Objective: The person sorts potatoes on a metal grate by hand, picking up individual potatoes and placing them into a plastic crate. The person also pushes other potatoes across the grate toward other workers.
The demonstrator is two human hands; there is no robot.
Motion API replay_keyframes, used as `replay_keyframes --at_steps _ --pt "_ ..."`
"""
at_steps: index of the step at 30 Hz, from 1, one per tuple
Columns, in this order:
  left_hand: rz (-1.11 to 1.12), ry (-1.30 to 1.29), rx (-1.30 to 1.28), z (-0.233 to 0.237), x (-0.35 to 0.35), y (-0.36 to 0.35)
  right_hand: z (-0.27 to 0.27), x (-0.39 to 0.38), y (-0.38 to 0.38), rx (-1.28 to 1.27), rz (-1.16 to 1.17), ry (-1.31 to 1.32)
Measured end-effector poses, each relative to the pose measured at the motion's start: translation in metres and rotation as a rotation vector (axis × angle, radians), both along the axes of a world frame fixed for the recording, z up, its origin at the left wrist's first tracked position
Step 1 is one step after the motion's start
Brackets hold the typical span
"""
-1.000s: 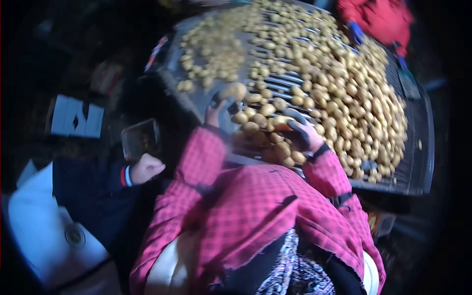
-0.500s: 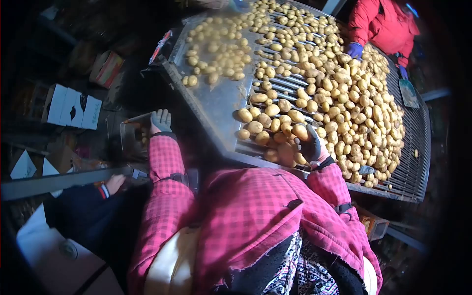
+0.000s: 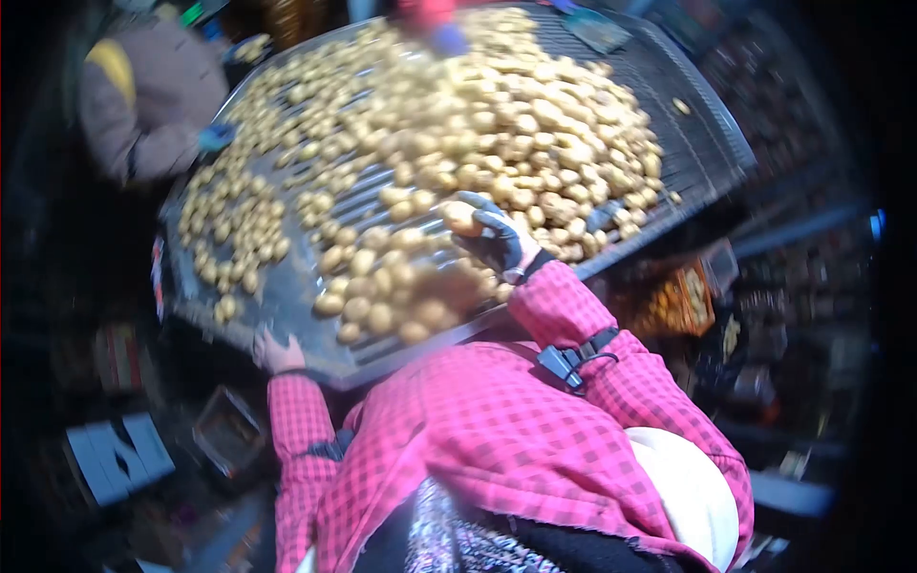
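My right hand point(image 3: 504, 241), in a dark glove that leaves part of the hand bare, is closed around a potato point(image 3: 461, 218) above the slatted sorting table. Below and left of it lies a loose group of larger potatoes point(image 3: 368, 286), near the front edge. A big heap of potatoes point(image 3: 564, 143) rises just beyond the hand. My left hand point(image 3: 277, 353) is at the table's front-left rim point(image 3: 358, 372), fingers apart and holding nothing. Smaller potatoes point(image 3: 224, 229) are spread over the smooth metal end, past my left hand.
A person in a brown jacket point(image 3: 158, 100) stands at the far left, a blue-gloved hand point(image 3: 218, 137) at the table. Across the table, a red sleeve point(image 3: 425, 11) is blurred. A clear crate point(image 3: 229, 430) and white carton point(image 3: 119, 458) sit lower left; an orange-filled crate point(image 3: 683, 306) is right.
The view has swung right. My left hand has gone from over the clear crate to the table rim. My right hand has moved forward from the front edge with the potato.
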State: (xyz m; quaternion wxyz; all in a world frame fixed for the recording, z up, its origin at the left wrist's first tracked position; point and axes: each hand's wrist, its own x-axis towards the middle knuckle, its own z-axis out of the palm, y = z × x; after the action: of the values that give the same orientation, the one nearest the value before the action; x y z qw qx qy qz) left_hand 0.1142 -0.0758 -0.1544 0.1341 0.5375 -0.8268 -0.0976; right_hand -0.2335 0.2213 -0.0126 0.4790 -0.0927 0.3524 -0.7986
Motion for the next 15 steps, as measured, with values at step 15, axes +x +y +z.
replay_keyframes --at_steps 15 --pt "-0.037 -0.149 -0.088 0.042 -0.023 0.019 -0.089 -0.044 0.327 -0.018 -1.449 -0.327"
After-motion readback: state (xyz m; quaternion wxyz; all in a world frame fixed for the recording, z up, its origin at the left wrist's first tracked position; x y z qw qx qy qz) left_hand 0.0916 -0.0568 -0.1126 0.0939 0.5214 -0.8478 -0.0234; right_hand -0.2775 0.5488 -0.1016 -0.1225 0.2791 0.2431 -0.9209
